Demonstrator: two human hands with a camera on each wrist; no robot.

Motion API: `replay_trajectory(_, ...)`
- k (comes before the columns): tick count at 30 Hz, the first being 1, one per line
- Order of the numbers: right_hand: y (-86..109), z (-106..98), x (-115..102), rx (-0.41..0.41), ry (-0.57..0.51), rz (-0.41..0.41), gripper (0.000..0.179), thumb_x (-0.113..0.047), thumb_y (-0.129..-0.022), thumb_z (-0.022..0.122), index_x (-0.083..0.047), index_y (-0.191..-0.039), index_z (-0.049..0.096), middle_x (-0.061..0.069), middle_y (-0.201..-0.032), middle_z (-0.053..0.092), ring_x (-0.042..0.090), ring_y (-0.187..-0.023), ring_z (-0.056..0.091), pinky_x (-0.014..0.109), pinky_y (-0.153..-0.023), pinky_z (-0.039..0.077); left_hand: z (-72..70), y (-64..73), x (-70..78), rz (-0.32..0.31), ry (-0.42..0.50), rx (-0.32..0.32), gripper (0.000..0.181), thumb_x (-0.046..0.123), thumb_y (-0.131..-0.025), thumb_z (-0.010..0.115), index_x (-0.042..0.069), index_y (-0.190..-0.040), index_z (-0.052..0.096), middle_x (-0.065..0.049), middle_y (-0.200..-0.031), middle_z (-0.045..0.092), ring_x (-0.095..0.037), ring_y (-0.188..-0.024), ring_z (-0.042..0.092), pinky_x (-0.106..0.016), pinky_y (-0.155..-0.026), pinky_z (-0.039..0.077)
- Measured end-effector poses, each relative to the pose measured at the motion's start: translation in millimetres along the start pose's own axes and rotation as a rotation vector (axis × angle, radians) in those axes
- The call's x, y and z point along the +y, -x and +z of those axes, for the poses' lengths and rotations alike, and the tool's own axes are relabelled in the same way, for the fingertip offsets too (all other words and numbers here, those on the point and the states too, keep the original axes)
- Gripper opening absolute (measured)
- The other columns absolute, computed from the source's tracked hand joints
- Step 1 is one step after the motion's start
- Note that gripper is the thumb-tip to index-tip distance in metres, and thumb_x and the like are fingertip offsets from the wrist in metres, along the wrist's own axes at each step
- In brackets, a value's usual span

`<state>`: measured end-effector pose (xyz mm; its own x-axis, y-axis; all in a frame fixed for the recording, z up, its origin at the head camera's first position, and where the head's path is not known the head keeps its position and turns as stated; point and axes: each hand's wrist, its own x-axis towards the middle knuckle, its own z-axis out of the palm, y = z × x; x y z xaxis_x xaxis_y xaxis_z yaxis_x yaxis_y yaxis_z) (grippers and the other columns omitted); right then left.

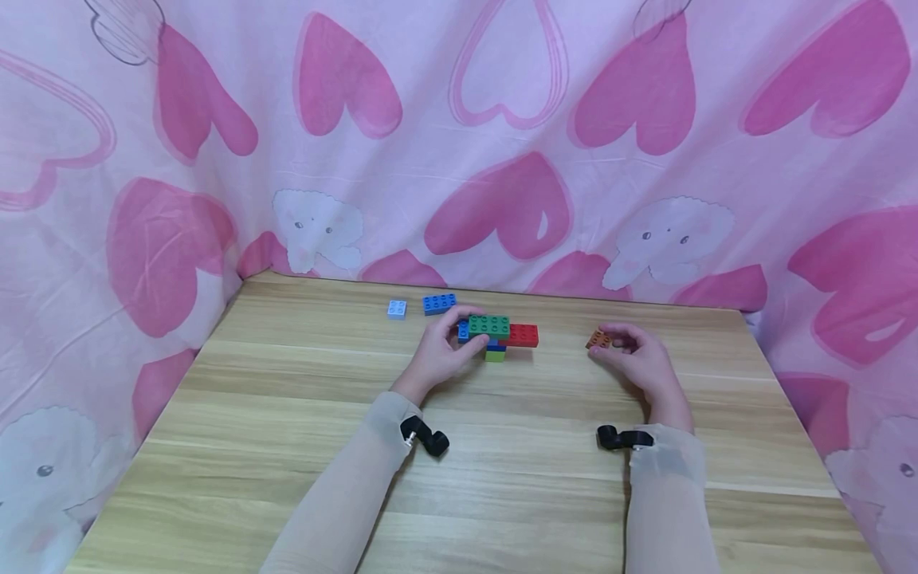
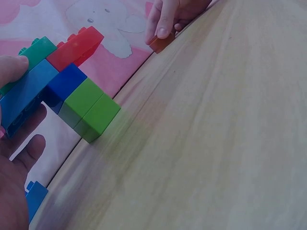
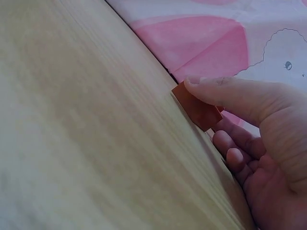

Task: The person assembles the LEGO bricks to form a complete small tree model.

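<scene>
The left hand [image 1: 439,355] is bending its thumb and fingers round the left end of the block stack [image 1: 496,347], pinching it near the top. Maybe it is gripping there because the stack is spreading wide up high and going thin below, so it could tip. On the stack, a green block [image 1: 489,325] is sitting on top, a red block [image 1: 527,336] is poking out to the right, and a lime green part [image 1: 495,357] is making the bottom. I cannot tell if that bottom is touching the table [image 1: 516,478]. Well to the right of the stack, the right hand [image 1: 645,363] is pinching a small orange block [image 1: 598,340], its fingers closing only as far as the block lets them. It is probably holding the sides to leave the bumps free. Behind the stack, to its left, a loose blue block [image 1: 439,304] and a light blue block [image 1: 397,309] are lying apart, perhaps out of the way.
</scene>
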<state>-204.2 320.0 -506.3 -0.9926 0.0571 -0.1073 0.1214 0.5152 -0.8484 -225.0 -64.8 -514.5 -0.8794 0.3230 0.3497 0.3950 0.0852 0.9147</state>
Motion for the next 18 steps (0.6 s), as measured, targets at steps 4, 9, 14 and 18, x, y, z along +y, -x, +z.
replay_trajectory(4,-1.3,0.5,1.9,0.008,0.015,-0.017,0.066,-0.037,-0.092,0.091,-0.009,-0.147,0.067,0.018,-0.135,0.065,0.021,-0.107,0.055,0.023,-0.084,0.049,-0.1,0.1,0.6,-0.004,-0.003,0.0,0.042,0.013,-0.104,0.077,0.017,-0.143,0.064,-0.002,-0.14,0.066,-0.024,-0.117,0.069,-0.035,-0.099,0.062)
replay_trajectory(9,-3.2,1.0,4.1,0.019,0.05,-0.044,0.06,-0.033,-0.094,0.09,-0.008,-0.144,0.07,0.017,-0.131,0.066,0.021,-0.105,0.056,0.024,-0.083,0.049,-0.1,-0.4,0.9,-0.004,-0.005,0.0,0.043,0.012,-0.104,0.077,0.011,-0.145,0.064,-0.003,-0.14,0.066,-0.024,-0.117,0.069,-0.035,-0.099,0.062)
replay_trajectory(14,-4.0,0.6,4.0,0.014,0.069,-0.044,0.058,-0.033,-0.095,0.089,-0.009,-0.144,0.071,0.018,-0.132,0.066,0.024,-0.108,0.055,0.028,-0.088,0.047,-0.2,-0.7,0.1,-0.002,-0.004,-0.003,0.046,0.01,-0.103,0.077,0.003,-0.146,0.061,-0.005,-0.14,0.066,-0.025,-0.117,0.069,-0.034,-0.099,0.062)
replay_trajectory(18,-3.9,0.1,3.1,0.007,0.077,-0.034,0.058,-0.034,-0.096,0.088,-0.009,-0.146,0.07,0.018,-0.134,0.066,0.025,-0.111,0.055,0.031,-0.089,0.047,0.1,-1.1,-0.4,0.001,0.001,-0.007,0.047,0.01,-0.103,0.077,0.001,-0.146,0.06,-0.007,-0.14,0.066,-0.026,-0.117,0.069,-0.033,-0.099,0.062)
